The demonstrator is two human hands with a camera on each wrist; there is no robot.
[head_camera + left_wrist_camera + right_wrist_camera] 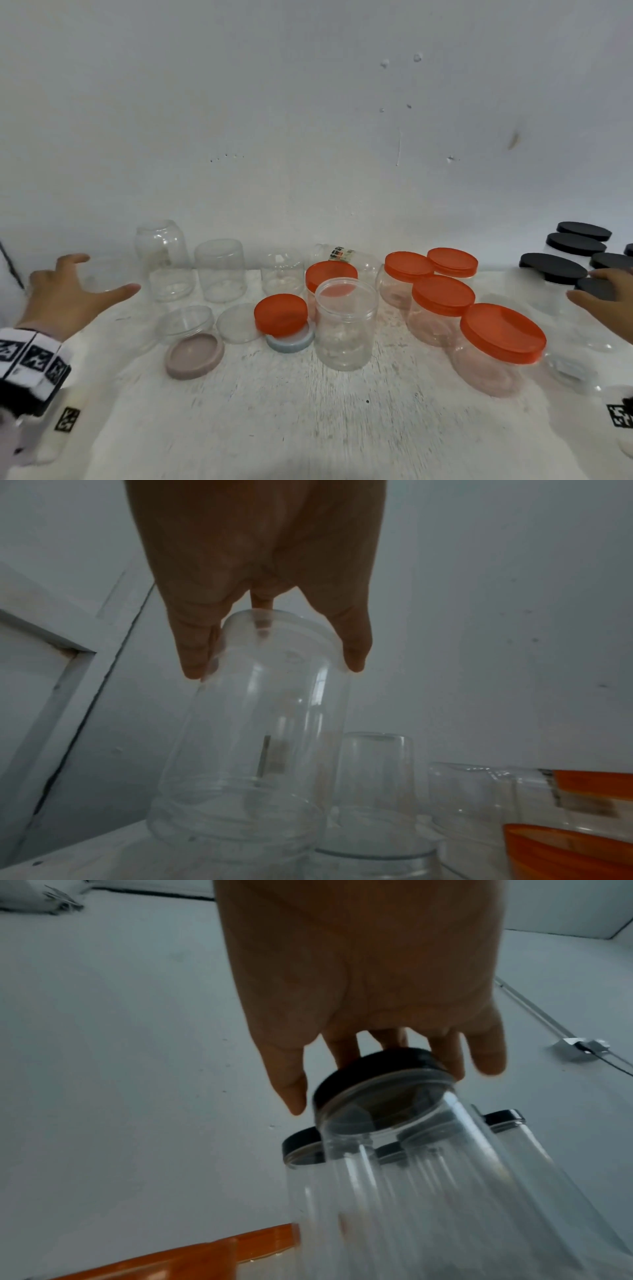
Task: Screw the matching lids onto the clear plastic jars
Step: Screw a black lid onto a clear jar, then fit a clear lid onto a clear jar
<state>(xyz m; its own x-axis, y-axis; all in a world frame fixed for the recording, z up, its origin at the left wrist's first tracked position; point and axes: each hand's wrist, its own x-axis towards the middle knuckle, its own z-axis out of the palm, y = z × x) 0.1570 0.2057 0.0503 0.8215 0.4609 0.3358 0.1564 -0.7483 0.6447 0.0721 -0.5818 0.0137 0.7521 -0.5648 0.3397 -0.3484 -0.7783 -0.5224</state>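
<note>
Okay, so here's what I'm looking at. My left hand (pixel 65 294) is spread wide over a lidless clear jar (pixel 253 737) at the far left of the counter (pixel 308 428). In the left wrist view the fingers (pixel 193 653) hang down either side of its top end, grip wide, but I honestly can't tell if they're touching it.

My right hand (pixel 603 301) is out at the right edge, fingers pretty straight over the black lid (pixel 373 1074) of a black-lidded jar (pixel 428 1177) that looks tilted in the right wrist view. Can't tell whether that grip has closed on the lid.

In the middle of the counter, an open clear jar (pixel 346 325) stands upright. Just left of it a loose orange lid (pixel 281 313) lies on top of a grey lid (pixel 291 339), with a clear lid (pixel 238 322) and a pinkish lid (pixel 195 356) further left. Five orange-lidded jars (pixel 442 308) sit to the right, more uncapped jars along the wall (pixel 308 120).
</note>
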